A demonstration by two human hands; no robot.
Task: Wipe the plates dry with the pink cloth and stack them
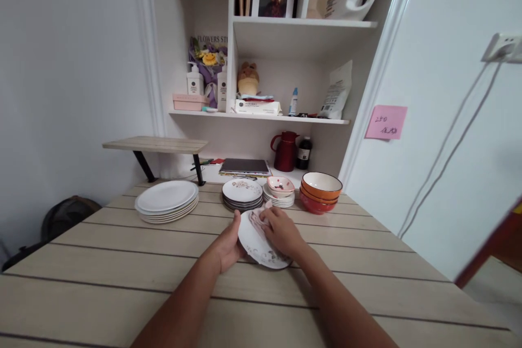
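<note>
A white plate with a floral print (256, 244) is tilted above the table, its face toward me. My left hand (228, 242) grips its left edge, thumb on the rim and the other fingers hidden behind it. On the plate's upper right, my right hand (281, 231) presses a pale pinkish cloth (258, 221) against the surface, fingers bent over it. Just behind stands a stack of similar floral plates (242, 191). Beside that stack, small white dishes (281, 202) carry a red-patterned bowl (280, 185).
Large white plates (167, 196) are stacked at left, and orange and red bowls (321, 187) at right. A small raised shelf (157, 144) stands at the table's back left. Behind are a dark laptop-like slab (244, 166), a red jug (286, 151) and a dark bottle (304, 153).
</note>
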